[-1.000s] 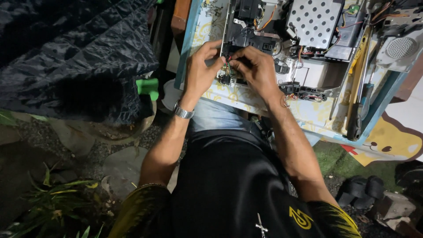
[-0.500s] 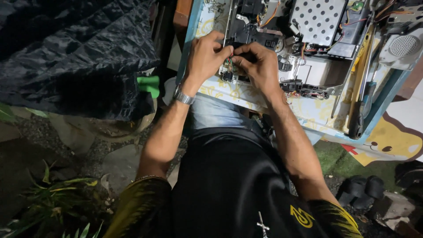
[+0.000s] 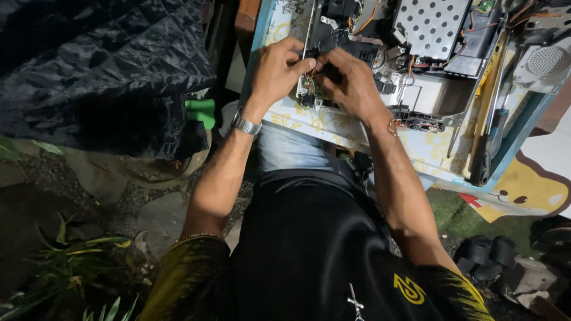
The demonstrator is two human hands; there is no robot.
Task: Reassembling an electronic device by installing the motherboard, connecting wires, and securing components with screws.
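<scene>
My left hand (image 3: 278, 70) and my right hand (image 3: 348, 80) meet over an opened electronic device (image 3: 333, 35) lying on a small patterned table (image 3: 309, 122). Both sets of fingertips pinch a small black part with red and green wires (image 3: 309, 76) at the edge of a circuit board. My left wrist wears a metal watch (image 3: 246, 125). What lies under my fingers is hidden.
A perforated metal plate (image 3: 431, 24) and a round speaker (image 3: 547, 59) lie further right on the table. A screwdriver with a black handle (image 3: 485, 142) rests along the right rim. A dark tarp (image 3: 95, 65) covers the left. Plants (image 3: 71, 261) and black sandals (image 3: 488, 255) are on the ground.
Both hands have shifted slightly up the device and closed tighter together on the wired part. The view has tilted a little.
</scene>
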